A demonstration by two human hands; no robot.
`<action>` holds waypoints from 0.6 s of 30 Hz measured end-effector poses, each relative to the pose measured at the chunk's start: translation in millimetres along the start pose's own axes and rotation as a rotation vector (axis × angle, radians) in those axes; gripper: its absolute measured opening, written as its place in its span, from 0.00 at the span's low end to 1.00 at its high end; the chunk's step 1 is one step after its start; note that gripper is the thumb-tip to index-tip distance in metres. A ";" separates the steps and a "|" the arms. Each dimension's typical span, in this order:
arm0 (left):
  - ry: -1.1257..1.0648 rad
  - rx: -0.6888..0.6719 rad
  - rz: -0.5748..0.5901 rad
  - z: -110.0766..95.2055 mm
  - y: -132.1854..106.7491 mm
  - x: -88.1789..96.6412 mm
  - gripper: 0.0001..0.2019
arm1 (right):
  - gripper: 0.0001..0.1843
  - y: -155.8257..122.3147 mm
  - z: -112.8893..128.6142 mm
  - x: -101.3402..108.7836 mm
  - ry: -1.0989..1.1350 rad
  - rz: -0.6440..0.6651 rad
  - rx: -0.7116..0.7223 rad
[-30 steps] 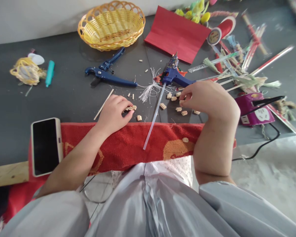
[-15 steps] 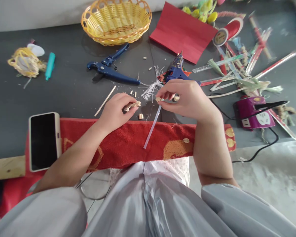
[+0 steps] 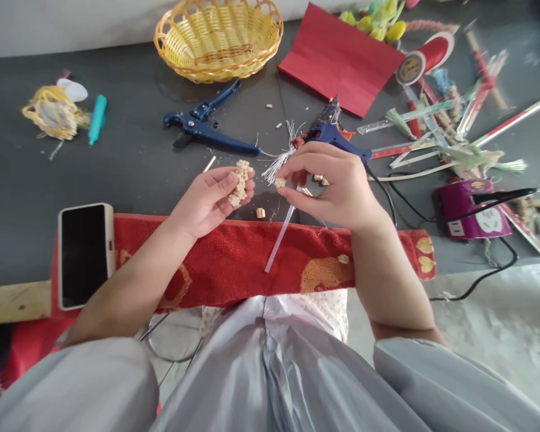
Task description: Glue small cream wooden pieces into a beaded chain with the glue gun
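My left hand (image 3: 207, 201) is raised above the dark table, thumb and fingers closed on a glued cluster of small wooden pieces (image 3: 240, 182) held upright. My right hand (image 3: 330, 183) pinches one small wooden piece (image 3: 279, 182) a little to the right of the cluster. More loose wooden pieces (image 3: 318, 179) lie under my right hand, and one (image 3: 260, 212) lies on the table between both hands. A blue glue gun (image 3: 330, 133) rests just beyond my right hand, its clear glue stick (image 3: 279, 235) reaching down over the red towel (image 3: 234, 258).
Blue cutters (image 3: 207, 129) lie beyond my left hand, a yellow wicker basket (image 3: 219, 37) behind them. Red paper (image 3: 342, 60), a red spool (image 3: 420, 59), tassels and sticks (image 3: 450, 129) crowd the right. A purple socket (image 3: 470, 210) with black cable sits right. A phone (image 3: 83, 252) lies left.
My left hand lifted the cluster off the table and turned it upright. My right hand picked a small piece from the pile and brought it left toward the cluster.
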State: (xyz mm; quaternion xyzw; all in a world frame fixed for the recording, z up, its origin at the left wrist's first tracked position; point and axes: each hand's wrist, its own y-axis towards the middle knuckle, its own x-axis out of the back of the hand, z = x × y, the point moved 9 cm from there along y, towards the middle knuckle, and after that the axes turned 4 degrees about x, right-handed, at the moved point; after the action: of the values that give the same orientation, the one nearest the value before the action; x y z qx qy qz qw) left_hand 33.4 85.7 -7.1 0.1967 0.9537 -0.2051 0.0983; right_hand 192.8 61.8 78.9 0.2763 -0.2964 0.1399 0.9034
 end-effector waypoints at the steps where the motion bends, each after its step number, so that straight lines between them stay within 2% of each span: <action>1: -0.016 0.010 0.012 0.2 -0.5 -1.4 0.16 | 0.05 0.1 1.6 -1.4 0.011 -0.001 0.010; 8: 0.043 0.026 -0.010 -0.5 -1.4 -2.7 0.16 | 0.06 0.8 -1.3 -10.7 0.085 -0.019 -0.038; 14: -0.081 0.059 -0.056 2.8 -0.9 2.4 0.12 | 0.06 -1.9 -11.8 -13.4 0.207 -0.082 -0.143; 18: -0.053 0.108 -0.051 7.7 -1.1 2.8 0.12 | 0.06 -1.6 -13.8 -12.8 0.220 -0.101 -0.161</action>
State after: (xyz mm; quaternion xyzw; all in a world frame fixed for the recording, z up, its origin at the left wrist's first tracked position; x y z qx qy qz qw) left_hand 31.3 82.4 -14.4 0.1718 0.9431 -0.2638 0.1073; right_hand 189.8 67.5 61.1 0.2004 -0.1915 0.0994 0.9557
